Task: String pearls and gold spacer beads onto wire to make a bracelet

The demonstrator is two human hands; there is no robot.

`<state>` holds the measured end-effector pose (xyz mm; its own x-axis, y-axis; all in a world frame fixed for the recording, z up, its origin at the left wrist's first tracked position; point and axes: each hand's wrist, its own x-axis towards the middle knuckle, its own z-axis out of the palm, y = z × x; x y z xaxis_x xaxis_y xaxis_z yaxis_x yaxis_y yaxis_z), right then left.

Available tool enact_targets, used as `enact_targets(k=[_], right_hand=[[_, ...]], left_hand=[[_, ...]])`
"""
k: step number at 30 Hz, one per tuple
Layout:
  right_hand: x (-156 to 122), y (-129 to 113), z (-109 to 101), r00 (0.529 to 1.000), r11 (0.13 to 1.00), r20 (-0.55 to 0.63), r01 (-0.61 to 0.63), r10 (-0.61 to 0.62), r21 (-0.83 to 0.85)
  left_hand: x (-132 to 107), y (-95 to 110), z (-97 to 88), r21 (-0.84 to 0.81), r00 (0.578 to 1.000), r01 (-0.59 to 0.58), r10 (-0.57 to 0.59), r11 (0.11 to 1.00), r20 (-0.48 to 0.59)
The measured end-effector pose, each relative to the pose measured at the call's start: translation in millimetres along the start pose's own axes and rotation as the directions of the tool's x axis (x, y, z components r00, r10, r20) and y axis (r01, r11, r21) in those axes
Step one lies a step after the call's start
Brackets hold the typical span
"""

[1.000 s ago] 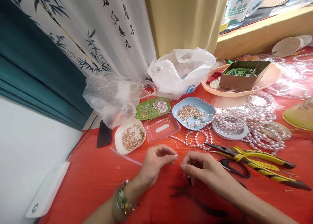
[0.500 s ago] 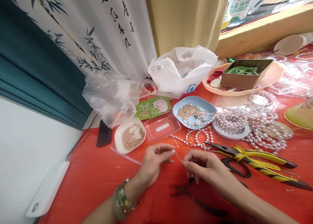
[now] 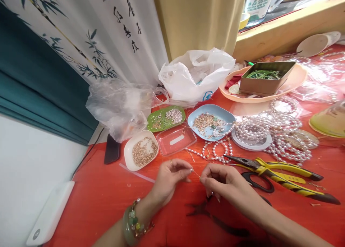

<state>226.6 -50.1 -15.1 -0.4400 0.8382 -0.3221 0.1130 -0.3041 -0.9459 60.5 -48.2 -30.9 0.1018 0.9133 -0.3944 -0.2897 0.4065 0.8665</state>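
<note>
Low over the red table [image 3: 107, 193], my left hand [image 3: 171, 177] pinches one end of a thin wire pin [image 3: 196, 174]. My right hand [image 3: 222, 180] pinches the other end, fingers closed; the two fingertips are a few centimetres apart. A beaded bracelet [image 3: 134, 223] circles my left wrist. Just beyond the hands lie a white dish of small gold beads [image 3: 141, 153], a clear plastic tray [image 3: 176, 140], a green dish with pearls [image 3: 165, 118] and a blue dish of gold findings [image 3: 210, 122]. Short pearl strands [image 3: 215, 152] lie in front of the blue dish.
Yellow-handled pliers [image 3: 280, 166] and black scissors [image 3: 258, 180] lie to the right of my hands. Heaped pearl strands [image 3: 283, 139], a metal tin [image 3: 265, 78] on a pink tray, plastic bags [image 3: 194, 78], a black phone [image 3: 111, 152] and a white device [image 3: 50, 213] surround the work spot.
My hands have drawn slightly apart, so the thin pin now shows between the fingertips. The view has shifted a little to the right.
</note>
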Motion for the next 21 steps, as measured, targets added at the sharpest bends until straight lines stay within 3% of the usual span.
enact_targets(k=[21], right_hand=[[0.5, 1.0, 0.7, 1.000, 1.000, 0.006, 0.000, 0.000, -0.017]], left_hand=[[0.1, -2.1, -0.1, 0.009, 1.000, 0.022, -0.022, 1.000, -0.012]])
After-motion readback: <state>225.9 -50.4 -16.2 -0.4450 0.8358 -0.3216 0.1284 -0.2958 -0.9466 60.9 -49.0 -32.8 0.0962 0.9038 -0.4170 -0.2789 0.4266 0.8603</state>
